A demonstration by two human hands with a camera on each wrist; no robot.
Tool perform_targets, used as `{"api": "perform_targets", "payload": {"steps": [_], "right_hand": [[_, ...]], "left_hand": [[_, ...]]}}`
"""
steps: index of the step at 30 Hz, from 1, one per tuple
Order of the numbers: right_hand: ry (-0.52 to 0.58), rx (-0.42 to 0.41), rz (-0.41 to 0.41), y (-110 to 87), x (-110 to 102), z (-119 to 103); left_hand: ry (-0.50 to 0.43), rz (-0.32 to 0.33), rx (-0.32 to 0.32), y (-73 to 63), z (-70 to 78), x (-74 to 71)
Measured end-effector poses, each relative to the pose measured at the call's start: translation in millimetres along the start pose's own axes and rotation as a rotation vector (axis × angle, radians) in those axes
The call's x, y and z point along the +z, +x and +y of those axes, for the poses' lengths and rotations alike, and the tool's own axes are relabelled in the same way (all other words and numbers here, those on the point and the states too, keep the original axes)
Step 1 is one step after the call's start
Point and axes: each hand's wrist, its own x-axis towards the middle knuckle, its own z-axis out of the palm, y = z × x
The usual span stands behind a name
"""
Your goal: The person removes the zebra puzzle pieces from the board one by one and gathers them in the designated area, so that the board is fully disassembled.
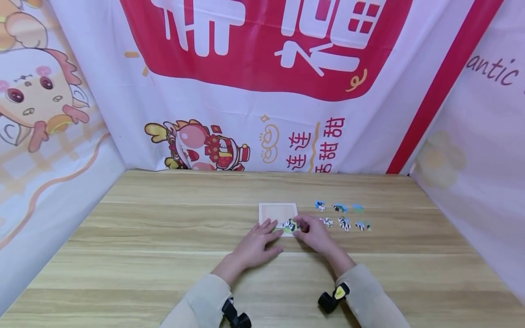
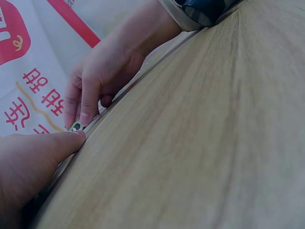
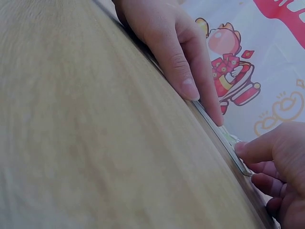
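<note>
A small square puzzle tray [image 1: 278, 203] with a pale border lies on the table. In its lower right part sits a puzzle piece [image 1: 289, 225] with black, white and green print. My right hand [image 1: 316, 233], fingers curled, pinches this piece at the tray's right side; the left wrist view shows its fingertips [image 2: 85, 118] on it. The left hand [image 1: 255, 245] lies with fairly straight fingers across the tray's lower left corner. In the right wrist view its index fingertip [image 3: 220, 120] presses on the tray near the front edge. These fingers hide part of the tray.
Right of the tray, several loose puzzle pieces lie in two rows, among them a blue and green piece [image 1: 358, 208] and a black and white one [image 1: 344, 223]. The wooden table [image 1: 164, 218] meets a printed cloth [image 1: 229, 105] at the back, with cloths at both sides.
</note>
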Motion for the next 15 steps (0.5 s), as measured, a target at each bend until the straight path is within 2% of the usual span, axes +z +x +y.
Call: {"api": "perform_targets", "payload": {"steps": [9, 15], "right_hand": [[0.017, 0.001, 0.004, 0.0, 0, 0], [0.102, -0.019, 0.002, 1.8, -10, 4]], "left_hand": [[0.001, -0.001, -0.002, -0.5, -0.8, 0.9], [-0.001, -0.004, -0.005, -0.1, -0.4, 0.7]]}}
